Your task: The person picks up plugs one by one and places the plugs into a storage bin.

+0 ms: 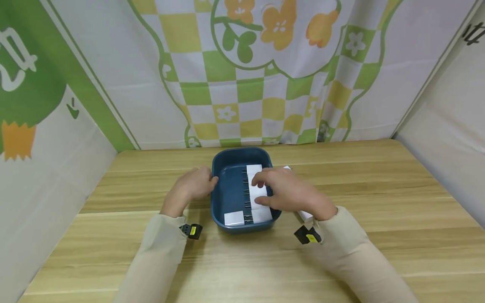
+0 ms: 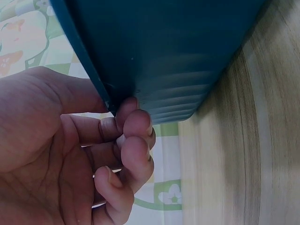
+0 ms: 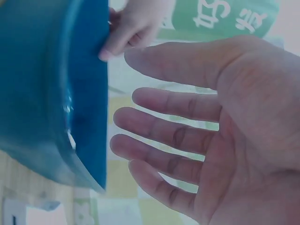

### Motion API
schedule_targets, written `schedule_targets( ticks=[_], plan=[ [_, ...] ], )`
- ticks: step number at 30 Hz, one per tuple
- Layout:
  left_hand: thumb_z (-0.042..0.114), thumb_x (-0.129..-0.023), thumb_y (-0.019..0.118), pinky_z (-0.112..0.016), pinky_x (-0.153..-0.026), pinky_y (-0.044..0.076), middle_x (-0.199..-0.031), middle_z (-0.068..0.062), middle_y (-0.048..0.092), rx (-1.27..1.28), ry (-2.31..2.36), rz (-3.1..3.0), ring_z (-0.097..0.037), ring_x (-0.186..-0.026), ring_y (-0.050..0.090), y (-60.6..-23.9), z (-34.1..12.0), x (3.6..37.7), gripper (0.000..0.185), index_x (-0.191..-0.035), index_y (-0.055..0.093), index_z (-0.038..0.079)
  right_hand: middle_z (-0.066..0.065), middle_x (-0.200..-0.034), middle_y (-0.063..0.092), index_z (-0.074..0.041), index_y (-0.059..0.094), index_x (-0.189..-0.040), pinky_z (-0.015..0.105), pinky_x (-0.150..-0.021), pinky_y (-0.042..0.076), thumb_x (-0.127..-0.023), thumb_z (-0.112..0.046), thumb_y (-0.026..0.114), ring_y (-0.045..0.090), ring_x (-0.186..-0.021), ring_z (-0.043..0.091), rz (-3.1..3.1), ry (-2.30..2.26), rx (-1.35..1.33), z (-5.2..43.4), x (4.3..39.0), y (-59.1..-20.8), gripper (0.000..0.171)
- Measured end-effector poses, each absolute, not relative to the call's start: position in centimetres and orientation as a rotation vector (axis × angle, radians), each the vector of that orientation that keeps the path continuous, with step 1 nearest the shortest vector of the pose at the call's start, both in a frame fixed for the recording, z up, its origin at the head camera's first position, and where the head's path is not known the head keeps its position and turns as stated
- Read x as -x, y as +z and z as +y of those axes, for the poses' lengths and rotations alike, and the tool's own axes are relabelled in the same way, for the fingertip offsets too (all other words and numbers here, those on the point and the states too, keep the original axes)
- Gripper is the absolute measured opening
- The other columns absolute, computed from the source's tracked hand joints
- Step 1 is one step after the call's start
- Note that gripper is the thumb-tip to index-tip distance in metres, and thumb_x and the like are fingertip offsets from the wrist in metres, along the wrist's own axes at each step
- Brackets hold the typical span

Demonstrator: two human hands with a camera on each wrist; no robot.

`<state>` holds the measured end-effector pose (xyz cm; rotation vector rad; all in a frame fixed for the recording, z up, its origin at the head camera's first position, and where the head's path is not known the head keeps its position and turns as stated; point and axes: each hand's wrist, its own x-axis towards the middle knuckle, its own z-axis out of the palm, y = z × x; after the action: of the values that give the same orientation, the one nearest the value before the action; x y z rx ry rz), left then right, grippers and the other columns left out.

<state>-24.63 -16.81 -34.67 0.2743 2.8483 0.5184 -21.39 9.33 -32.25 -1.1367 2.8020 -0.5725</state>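
Left hand (image 1: 193, 184) pinches the rigid, likely light (slick plastic) blue tray (image 1: 221, 198) by its rim; right hand (image 1: 289, 193) hovers open-fingered

Dark blue plastic tray (image 1: 227, 191), rounded corners, upright on wooden worktop (image 1: 379, 189), near centre. Inside: white cards (image 1: 254, 170) clipped with black binder clips (image 1: 247, 219) (row along middle); one card at near-left corner. Another white card (image 1: 305, 215) just outside tray's right wall.
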Motion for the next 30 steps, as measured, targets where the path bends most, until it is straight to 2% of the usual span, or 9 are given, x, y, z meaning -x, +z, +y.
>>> schedule_targets(
  ticks=[8,15,22,30],
  plan=[
    [0.024,-0.107,0.048,-0.028,-0.048,0.035,-0.057,-0.001,0.049,-0.276,0.508,2.847,-0.015,-0.049,0.044,-34.7,-16.7,24.7,0.044,-0.068,0.059,0.009,0.006,-0.108,0.068,-0.005,0.069,-0.116,0.043,-0.09,0.051,-0.091,-0.019,0.078,0.063,-0.101,0.024,2.864,-0.789,1.029,12.2,22.7,-31.0,0.03],
    [0.024,-0.107,0.048,-0.028,-0.048,0.035,-0.057,-0.001,0.048,-0.279,0.493,2.849,-0.015,-0.05,0.045,-34.6,-16.7,24.7,0.044,-0.067,0.058,0.009,0.012,-0.102,0.069,-0.002,0.069,-0.107,0.046,-0.088,0.05,-0.091,-0.012,0.075,0.064,-0.098,0.031,2.991,-0.849,0.938,14.6,24.5,-31.4,0.02],
    [0.024,-0.107,0.048,-0.029,-0.049,0.035,-0.057,-0.001,0.048,-0.277,0.487,2.852,-0.015,-0.051,0.044,-34.6,-16.8,24.5,0.043,-0.067,0.057,0.009,0.016,-0.105,0.07,0.0,0.068,-0.11,0.046,-0.089,0.05,-0.091,-0.01,0.073,0.064,-0.099,0.034,3.01,-0.78,0.895,15.2,26.1,-33.0,0.021],
    [0.025,-0.107,0.048,-0.028,-0.049,0.035,-0.057,-0.001,0.048,-0.275,0.485,2.849,-0.015,-0.05,0.044,-34.5,-16.6,24.6,0.044,-0.068,0.058,0.009,0.02,-0.121,0.067,0.004,0.067,-0.121,0.052,-0.098,0.047,-0.094,-0.009,0.068,0.061,-0.115,0.038,2.951,-0.664,0.888,14.8,27.1,-35.1,0.03]
  ],
)
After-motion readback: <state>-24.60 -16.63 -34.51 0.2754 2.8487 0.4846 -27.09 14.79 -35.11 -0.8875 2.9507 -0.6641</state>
